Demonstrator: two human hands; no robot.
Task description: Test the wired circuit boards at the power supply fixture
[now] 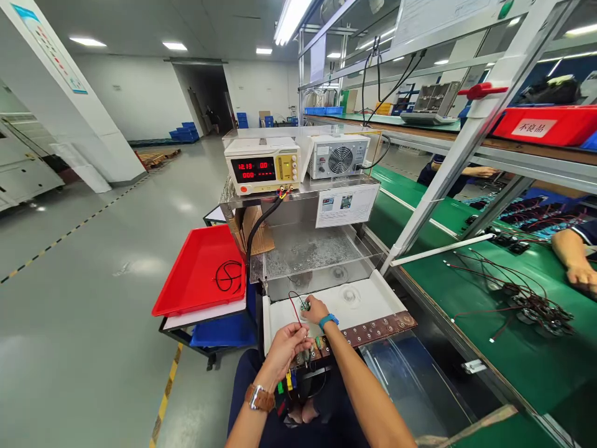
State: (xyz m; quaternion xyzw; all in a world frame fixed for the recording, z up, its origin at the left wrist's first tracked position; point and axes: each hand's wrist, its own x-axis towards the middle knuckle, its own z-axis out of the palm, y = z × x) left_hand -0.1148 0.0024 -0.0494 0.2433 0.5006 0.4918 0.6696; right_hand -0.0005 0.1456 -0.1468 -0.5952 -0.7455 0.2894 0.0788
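Above the white tray (368, 317), my right hand (318, 309) is closed on a small round green part (305, 305) that looks like a circuit board. A thin red and black wire pair (292, 302) loops from it. My left hand (289, 346), lower and a little to the left, pinches the wires' free end; the tip between the fingers is too small to make out. Just below the hands runs a brown strip with metal studs (373, 328). Green and yellow clips (289, 379) hang under its left end, partly hidden by my left hand.
A power supply (265, 167) with red digits and a grey fan unit (339, 157) stand on the shelf ahead. To the left is a red tray (196, 274) with a black cable (228, 275). Wired parts (536, 305) lie on the green conveyor (466, 298); a co-worker's hand (583, 274) is beyond.
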